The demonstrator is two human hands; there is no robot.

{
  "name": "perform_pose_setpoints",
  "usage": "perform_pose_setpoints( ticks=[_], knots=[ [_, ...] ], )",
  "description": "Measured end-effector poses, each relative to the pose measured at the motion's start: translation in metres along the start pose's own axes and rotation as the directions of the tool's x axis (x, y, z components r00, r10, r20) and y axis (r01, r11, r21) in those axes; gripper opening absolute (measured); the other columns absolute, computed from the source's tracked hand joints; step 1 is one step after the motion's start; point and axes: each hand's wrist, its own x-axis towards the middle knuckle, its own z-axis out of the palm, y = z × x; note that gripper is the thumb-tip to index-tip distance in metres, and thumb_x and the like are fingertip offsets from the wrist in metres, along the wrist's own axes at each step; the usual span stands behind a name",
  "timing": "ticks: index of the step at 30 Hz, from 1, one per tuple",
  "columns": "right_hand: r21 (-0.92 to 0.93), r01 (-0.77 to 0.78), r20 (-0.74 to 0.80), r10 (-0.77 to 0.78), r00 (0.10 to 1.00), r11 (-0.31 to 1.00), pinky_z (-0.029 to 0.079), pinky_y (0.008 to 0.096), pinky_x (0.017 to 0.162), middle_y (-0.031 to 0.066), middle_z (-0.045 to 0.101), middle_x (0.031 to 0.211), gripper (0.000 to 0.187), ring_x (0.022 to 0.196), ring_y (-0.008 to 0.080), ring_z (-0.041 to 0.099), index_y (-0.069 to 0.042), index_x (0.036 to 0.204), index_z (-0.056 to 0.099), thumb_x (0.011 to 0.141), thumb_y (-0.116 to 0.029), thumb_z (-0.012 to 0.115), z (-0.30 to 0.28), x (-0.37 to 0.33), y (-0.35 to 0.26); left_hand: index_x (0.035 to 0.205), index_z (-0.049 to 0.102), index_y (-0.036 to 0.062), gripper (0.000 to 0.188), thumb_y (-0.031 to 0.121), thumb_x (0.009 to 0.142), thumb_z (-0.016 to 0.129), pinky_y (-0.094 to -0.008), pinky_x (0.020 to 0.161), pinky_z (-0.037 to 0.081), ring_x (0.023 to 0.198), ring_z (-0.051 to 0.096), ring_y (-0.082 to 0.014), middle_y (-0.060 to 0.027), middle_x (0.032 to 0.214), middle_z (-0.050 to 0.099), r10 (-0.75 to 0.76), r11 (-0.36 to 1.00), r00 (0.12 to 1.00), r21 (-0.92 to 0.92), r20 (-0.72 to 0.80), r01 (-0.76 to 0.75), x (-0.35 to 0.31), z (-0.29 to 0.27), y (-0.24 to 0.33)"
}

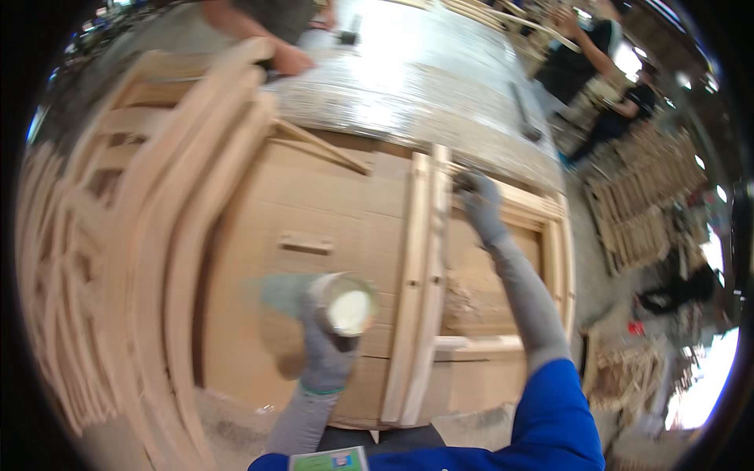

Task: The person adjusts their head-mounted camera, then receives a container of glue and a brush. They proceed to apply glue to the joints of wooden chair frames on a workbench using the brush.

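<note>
My left hand [326, 353], in a grey glove, is wrapped round a small round tub of white liquid [349, 310] and holds it above the cardboard. My gloved right hand [481, 202] reaches out to the far end of a wooden frame [514, 200]. Its fingers are closed near the joint there, but blur hides what they hold, if anything. Two long wooden bars with dark holes [416, 281] lie side by side between my hands. A short wooden block [306, 243] lies beyond the tub, on the cardboard sheet [259, 314].
Curved wooden chair parts [181, 180] are stacked high on the left. Across the far side runs a table wrapped in shiny film [353, 102], with a hammer-like tool [525, 114] on it. A person's arm [279, 55] rests at its far left. Other people work at the upper right.
</note>
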Motion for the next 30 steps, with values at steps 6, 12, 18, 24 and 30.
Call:
perform_pose_setpoints(
  ticks=[6, 12, 18, 24, 30],
  knots=[
    [0.751, -0.237, 0.028, 0.328, 0.944, 0.617, 0.049, 0.028, 0.082, 0.0082, 0.06, 0.096, 0.016, 0.089, 0.0174, 0.059, 0.001, 0.096, 0.063, 0.08, 0.001, 0.057, -0.065, -0.09, -0.076, 0.126, 0.045, 0.012, 0.048, 0.046, 0.092, 0.042, -0.0408, 0.091, 0.049, 0.112, 0.052, -0.0223, -0.0052, 0.12, 0.054, -0.004, 0.995, 0.999, -0.101, 0.04, 0.008, -0.04, -0.018, 0.033],
    [0.962, -0.272, 0.204, 0.58, 0.789, 0.032, 0.051, 0.0258, 0.076, 0.0073, 0.06, 0.101, 0.018, 0.091, 0.0156, 0.059, -0.004, 0.108, 0.056, 0.092, -0.011, 0.052, -0.095, -0.216, -0.076, 0.126, 0.046, 0.0096, 0.051, 0.048, 0.093, 0.039, -0.0363, 0.095, 0.044, 0.112, 0.053, -0.0221, -0.0066, 0.121, 0.054, 0.524, 0.655, 0.829, 0.529, 0.195, -0.539, -0.114, -0.031, 0.045],
    [0.885, -0.199, 0.43, 0.573, 0.698, -0.422, 0.055, 0.0259, 0.063, 0.0104, 0.065, 0.089, 0.019, 0.076, 0.0179, 0.062, -0.001, 0.097, 0.061, 0.093, -0.017, 0.051, -0.097, -0.277, -0.074, 0.126, 0.045, 0.0082, 0.051, 0.047, 0.093, 0.04, -0.0347, 0.092, 0.047, 0.109, 0.055, -0.0205, -0.0074, 0.12, 0.054, 0.071, 0.991, 0.997, -0.115, -0.003, -0.071, -0.177, -0.05, 0.052],
    [0.902, -0.186, 0.405, 0.61, 0.681, -0.39, 0.055, 0.0246, 0.06, 0.0091, 0.064, 0.09, 0.018, 0.073, 0.0151, 0.062, -0.002, 0.098, 0.061, 0.092, -0.017, 0.053, -0.131, -0.311, -0.093, 0.127, 0.044, 0.0115, 0.051, 0.049, 0.093, 0.038, -0.0356, 0.09, 0.049, 0.11, 0.054, -0.0212, -0.006, 0.121, 0.053, 0.096, 0.993, 0.991, -0.083, 0.089, -0.088, -0.229, -0.044, 0.026],
    [0.94, -0.128, 0.324, 0.706, 0.63, -0.318, 0.054, 0.0222, 0.058, 0.0074, 0.064, 0.084, 0.017, 0.069, 0.0125, 0.061, -0.002, 0.098, 0.061, 0.092, -0.017, 0.053, -0.175, -0.379, -0.098, 0.124, 0.047, 0.0117, 0.056, 0.055, 0.089, 0.042, -0.0453, 0.094, 0.045, 0.111, 0.052, -0.0291, -0.009, 0.121, 0.053, 0.186, 0.98, 0.982, -0.073, 0.02, -0.184, -0.272, -0.033, 0.015]
  ],
)
